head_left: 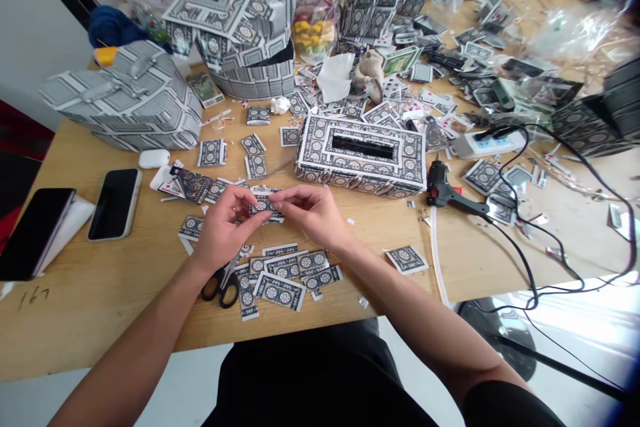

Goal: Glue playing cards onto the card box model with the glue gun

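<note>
Between both hands, above the table, is a small patterned playing-card piece (261,205). My left hand (226,223) pinches its left part between thumb and fingers. My right hand (314,213) grips its right end the same way. Cut card pieces (280,290) lie in a loose pile nearer my body. Beside that pile, black-handled scissors (221,285) rest partly under my left wrist. Just beyond my right hand stands a tissue box covered in cards (363,153), with a dark slot in its top.
A black glue gun (445,187) with a cord lies right of the box, near a power strip (493,141). Two phones (115,203) are at the left. Card-woven bags (130,100) and a lidded card basket (245,73) stand behind. Loose cards and plastic bags cover the back right.
</note>
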Available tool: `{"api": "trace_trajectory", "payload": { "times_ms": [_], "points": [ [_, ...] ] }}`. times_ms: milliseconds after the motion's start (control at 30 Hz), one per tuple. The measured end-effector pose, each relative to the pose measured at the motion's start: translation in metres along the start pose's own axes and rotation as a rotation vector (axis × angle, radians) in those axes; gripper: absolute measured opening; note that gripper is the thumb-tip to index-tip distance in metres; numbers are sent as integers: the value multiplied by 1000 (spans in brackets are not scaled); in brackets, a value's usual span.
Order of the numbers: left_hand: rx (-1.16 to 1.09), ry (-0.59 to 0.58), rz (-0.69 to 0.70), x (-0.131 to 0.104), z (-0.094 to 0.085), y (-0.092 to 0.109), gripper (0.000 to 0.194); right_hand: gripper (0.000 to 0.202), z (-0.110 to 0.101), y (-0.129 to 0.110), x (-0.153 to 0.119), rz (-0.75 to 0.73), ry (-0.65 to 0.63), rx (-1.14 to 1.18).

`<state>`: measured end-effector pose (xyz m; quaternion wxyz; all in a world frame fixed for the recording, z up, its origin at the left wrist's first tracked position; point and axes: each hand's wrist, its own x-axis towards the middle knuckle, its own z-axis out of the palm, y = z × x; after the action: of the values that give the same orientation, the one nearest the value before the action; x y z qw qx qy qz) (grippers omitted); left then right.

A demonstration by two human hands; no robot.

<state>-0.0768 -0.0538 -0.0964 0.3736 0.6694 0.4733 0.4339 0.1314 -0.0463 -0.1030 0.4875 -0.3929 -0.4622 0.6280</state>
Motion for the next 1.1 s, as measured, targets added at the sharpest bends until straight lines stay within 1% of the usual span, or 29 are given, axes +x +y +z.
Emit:
{"api": "trace_trajectory", "payload": {
  "times_ms": [100, 233, 367, 533, 600, 667, 733, 800, 867, 967, 1033, 1100],
  "points": [
    [-63, -2, 0, 2, 1, 0, 32, 23, 0, 0, 0, 12, -26, 10],
    [-91, -1, -7, 3, 1, -2, 33, 20, -1, 0, 0, 16, -22, -15],
    [-87, 15, -3, 4, 1, -4, 32, 17, 0, 2, 0, 12, -9, -13],
    [-28, 20, 8, 3, 0, 0, 28, 21, 1, 2, 1, -7, 4, 26],
    [-1, 24, 17, 2, -1, 2, 24, 29, 1, 1, 2, -21, 13, 61],
    [19, 32, 33, 1, -1, 2, 20, 43, 2, 0, 2, -20, 29, 101],
    [36, 46, 43, 0, -1, -1, 17, 57, 2, -1, 2, 6, 52, 128],
    [45, 69, 44, 0, 0, -6, 18, 64, 2, -1, 2, 45, 63, 120],
    [41, 89, 48, 0, 1, -12, 22, 61, 2, 0, 2, 72, 40, 70],
    [65, 109, 66, -1, 1, -16, 27, 42, 2, 2, 2, 92, -12, -12],
    [129, 108, 76, -2, 0, -14, 31, 38, 2, 2, 2, 103, -18, -15],
    [220, 72, 100, -2, -1, -10, 38, 39, 2, 2, 2, 103, -1, 5]
  ]
}}
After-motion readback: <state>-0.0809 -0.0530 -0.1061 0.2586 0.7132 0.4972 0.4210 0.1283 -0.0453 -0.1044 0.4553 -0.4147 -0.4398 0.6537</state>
